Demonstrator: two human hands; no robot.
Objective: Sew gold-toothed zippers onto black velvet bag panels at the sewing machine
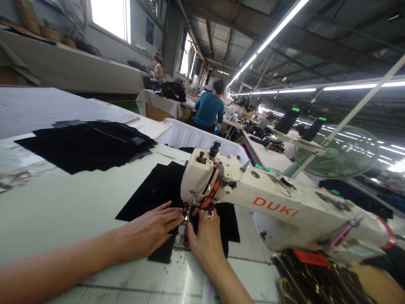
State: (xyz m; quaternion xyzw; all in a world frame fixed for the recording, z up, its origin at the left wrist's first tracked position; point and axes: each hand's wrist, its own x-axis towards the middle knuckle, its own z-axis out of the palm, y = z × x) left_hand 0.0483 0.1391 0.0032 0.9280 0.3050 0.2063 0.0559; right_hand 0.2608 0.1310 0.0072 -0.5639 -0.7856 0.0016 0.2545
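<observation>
A black fabric piece (152, 190) lies on the sewing machine bed, passing under the presser foot (186, 213). My left hand (155, 228) rests on the fabric left of the foot, fingers stretched out flat and their tips close to the needle. On the right side of the foot, my right hand (205, 234) presses on the cloth, with thumb and fingers apart and the fingertips partly hidden by the machine head. The white sewing machine (240, 185) reads DUKI in orange. More black cloth (229, 221) spreads to the right of my right hand.
A pile of black fabric pieces (91, 143) sits at the left of the table. Behind the machine stands a white plastic bin (202, 137). Dark bundled items (310, 278) lie at lower right, near a green fan (338, 152). A person in teal (207, 109) works farther back.
</observation>
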